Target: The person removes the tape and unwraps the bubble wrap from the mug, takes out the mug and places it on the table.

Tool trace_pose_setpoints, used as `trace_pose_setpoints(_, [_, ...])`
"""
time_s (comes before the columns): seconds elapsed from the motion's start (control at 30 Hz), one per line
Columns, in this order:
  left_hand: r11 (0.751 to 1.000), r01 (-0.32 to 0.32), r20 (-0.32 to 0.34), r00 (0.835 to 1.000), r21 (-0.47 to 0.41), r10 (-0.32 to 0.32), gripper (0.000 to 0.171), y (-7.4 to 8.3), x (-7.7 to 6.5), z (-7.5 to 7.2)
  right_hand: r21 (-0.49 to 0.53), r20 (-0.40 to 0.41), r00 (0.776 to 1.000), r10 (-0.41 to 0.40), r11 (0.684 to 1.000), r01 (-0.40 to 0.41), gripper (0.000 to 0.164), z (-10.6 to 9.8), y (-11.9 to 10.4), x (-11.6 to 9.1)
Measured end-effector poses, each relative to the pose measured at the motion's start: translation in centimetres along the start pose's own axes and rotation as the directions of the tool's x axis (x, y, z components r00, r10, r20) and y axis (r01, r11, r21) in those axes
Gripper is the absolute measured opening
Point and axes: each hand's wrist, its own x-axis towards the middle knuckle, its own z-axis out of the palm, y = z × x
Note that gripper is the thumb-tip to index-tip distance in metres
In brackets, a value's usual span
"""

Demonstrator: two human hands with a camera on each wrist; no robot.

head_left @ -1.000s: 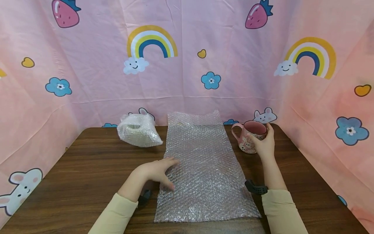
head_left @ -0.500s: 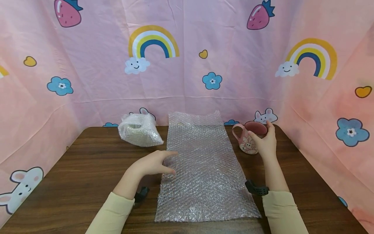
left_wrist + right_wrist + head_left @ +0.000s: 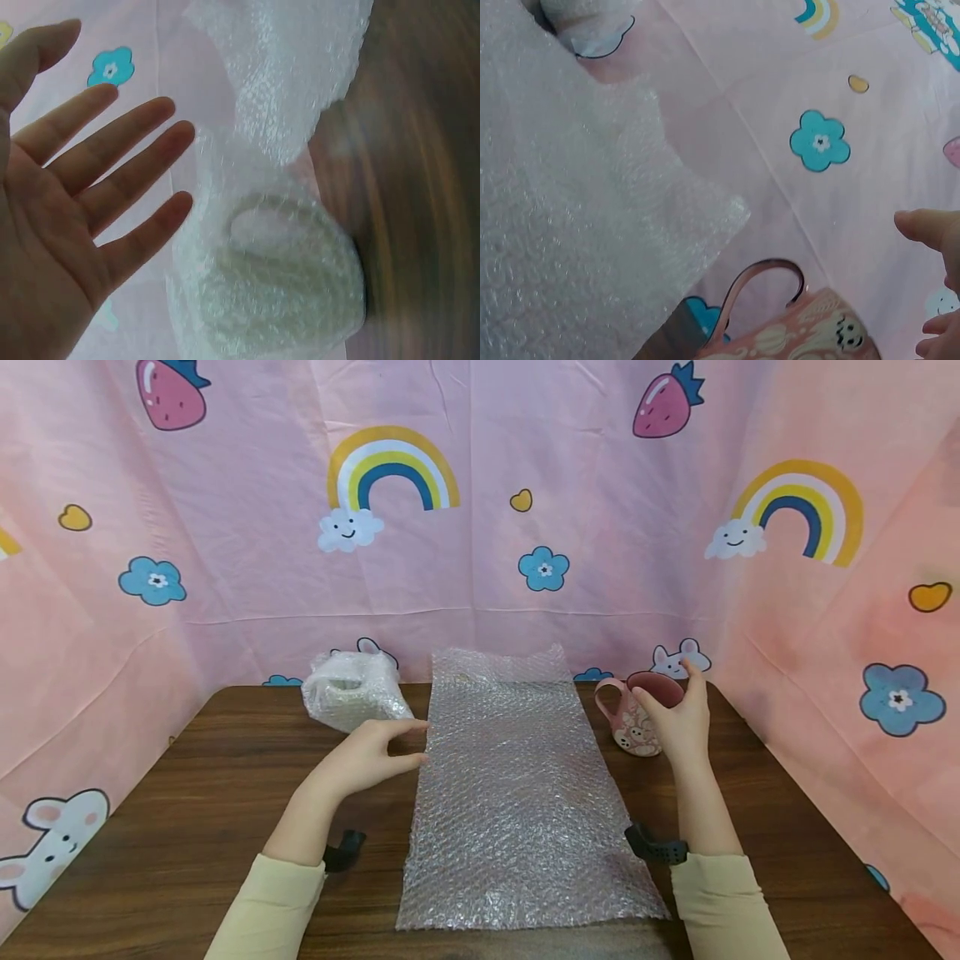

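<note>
A pink mug [image 3: 637, 733] with ghost figures and a handle to its left stands upright at the back right of the table. My right hand [image 3: 684, 725] is spread beside the mug; in the right wrist view its fingers [image 3: 930, 227] stand apart from the mug [image 3: 802, 334]. A long sheet of bubble wrap [image 3: 517, 793] lies flat in the middle. Over the table at the sheet's left edge, my left hand [image 3: 363, 758] holds nothing, fingers extended. Behind it sits a bubble-wrapped bundle [image 3: 348, 689]; a handle-like loop shows through the wrap [image 3: 277, 300] in the left wrist view.
The dark wooden table [image 3: 225, 793] is enclosed at the back and sides by a pink printed cloth [image 3: 480, 577]. Each wrist wears a black device, the left one [image 3: 345, 852] near the sheet's edge and the right one [image 3: 656, 845] over its right edge.
My left hand has moved from the bubble wrap sheet leftward and away from me, toward the wrapped bundle. My right hand's fingers have come off the mug, which stays in place.
</note>
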Motion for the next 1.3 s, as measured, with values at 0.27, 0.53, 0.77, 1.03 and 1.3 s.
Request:
trace_pose_setpoints(0.27, [1.000, 0.006, -0.134, 0.991, -0.016, -0.008, 0.046, -0.4, -0.4, -1.2, 0.031, 0.023, 0.997, -0.074, 0.997, 0.073, 0.082, 1.2, -1.4, -0.7])
trace_pose_setpoints(0.53, [1.000, -0.007, -0.272, 0.962, -0.005, 0.005, 0.044, -1.3, -0.5, -1.7, 0.175, 0.128, 0.984, -0.122, 0.980, 0.099, 0.082, 2.9, -3.1, -1.6])
trace_pose_setpoints(0.77, [1.000, 0.004, -0.391, 0.920, -0.027, -0.015, 0.040, -2.0, -0.8, -2.4, 0.150, 0.178, 0.967, -0.180, 0.977, 0.154, 0.080, 4.4, -4.1, -2.4])
trace_pose_setpoints(1.03, [0.996, 0.002, -0.519, 0.853, -0.086, -0.046, 0.034, -3.0, -1.5, -3.1, 0.144, 0.245, 0.949, -0.201, 0.975, 0.169, 0.077, 6.3, -5.1, -3.2])
trace_pose_setpoints(1.3, [0.995, 0.013, -0.599, 0.798, -0.099, -0.070, 0.031, -4.3, -1.8, -3.5, 0.133, 0.334, 0.918, -0.213, 0.975, 0.178, 0.077, 8.5, -6.1, -4.2])
